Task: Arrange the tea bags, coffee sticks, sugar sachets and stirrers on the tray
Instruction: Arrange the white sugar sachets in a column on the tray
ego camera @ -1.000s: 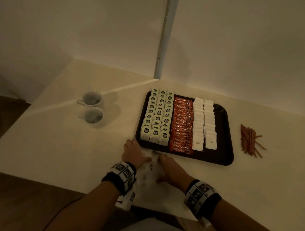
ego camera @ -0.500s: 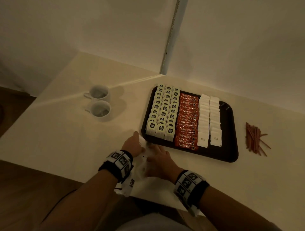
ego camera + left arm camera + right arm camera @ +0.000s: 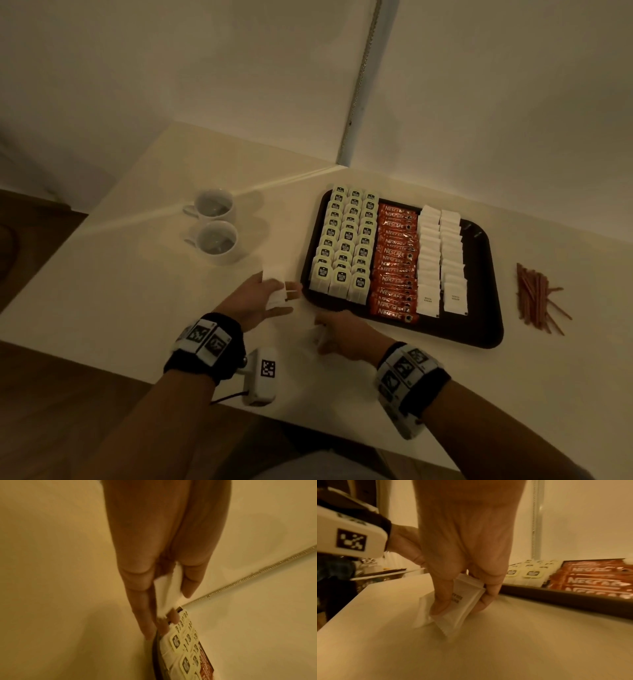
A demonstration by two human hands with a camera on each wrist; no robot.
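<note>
Both hands pinching white paper sugar sachets: left hand (image 3: 262,296) just left of dark rectangular tray (image 3: 493,329), right hand (image 3: 346,334) at its near edge. Risks: sachets (image 3: 464,599) slipping from loose pinch; knuckles nudging near tea bags (image 3: 339,275) out of line.

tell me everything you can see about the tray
The tray is dark, rectangular, with rounded corners and a low raised rim, and looks like plastic. It lies flat on the pale table near the wall. It holds three columns of tea bags, one of red coffee sticks and two of white sugar sachets; its right strip is bare. Neither hand touches it.
</note>
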